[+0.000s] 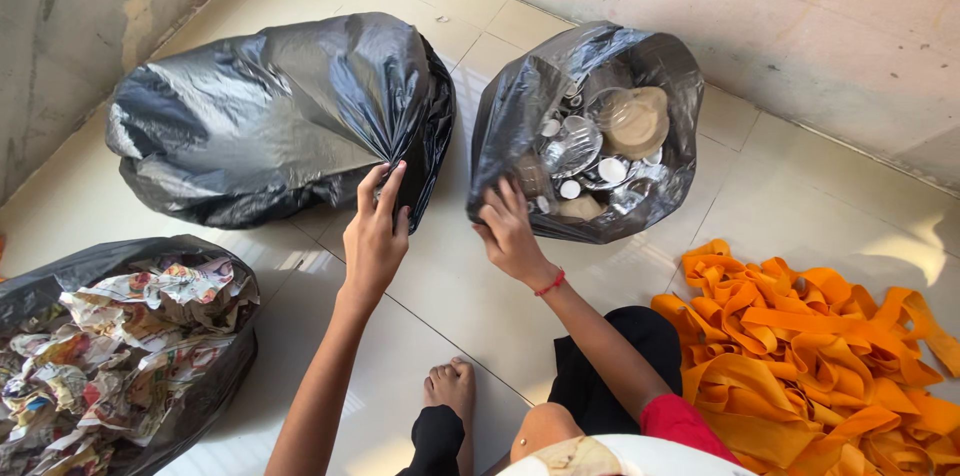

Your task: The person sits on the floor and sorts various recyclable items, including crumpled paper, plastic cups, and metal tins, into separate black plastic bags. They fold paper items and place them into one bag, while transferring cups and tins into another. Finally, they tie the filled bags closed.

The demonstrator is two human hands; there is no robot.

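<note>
On the tiled floor (470,306), the closed black bag (260,121) lies largest, its gathered neck pinched in the left hand (375,236). Beside it, the open black bag (500,126) of foil cups (rim pulled wide) is gripped at its near edge by the right hand (510,231), fingers curled shut.

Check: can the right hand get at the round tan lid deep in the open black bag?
Probably yes: the right hand grips the open bag at its rim, mouth gaping, tan lid uncovered on top.
</note>
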